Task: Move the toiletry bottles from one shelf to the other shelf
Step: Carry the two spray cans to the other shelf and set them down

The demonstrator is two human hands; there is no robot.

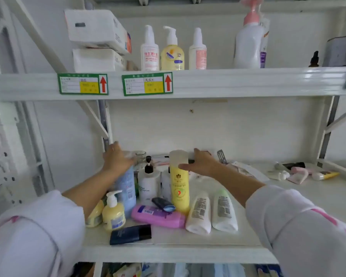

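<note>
While both arms are stretched into the lower shelf (188,252), the left hand (117,159) is laid over the top of a tall blue bottle (126,188), its fingers curled onto the cap; a full grip cannot be confirmed. The right hand (201,162) is closed around the pale cap end of a tall yellow bottle (179,188), thumb in front, the bottle standing upright on the shelf. A flower emblem and small dark print are seen on its label, but the wording cannot be read.

Between the hands a white pump bottle (148,182) with a black pump is stood. Nearer the viewer than the left hand, a yellow pump bottle (113,212) stands and a pink bottle (158,215) lies flat (a barcode shows on it), with a dark navy tube (130,234) in front. Below the right forearm two white bottles (212,212) lie side by side, their print too small to read.

Above both hands, on the upper shelf (248,82), three pump bottles (172,51) are lined up; red Chinese characters are printed on the leftmost. Two green-bordered tags (147,83) with red arrows pointing up are fixed to the shelf edge.
</note>
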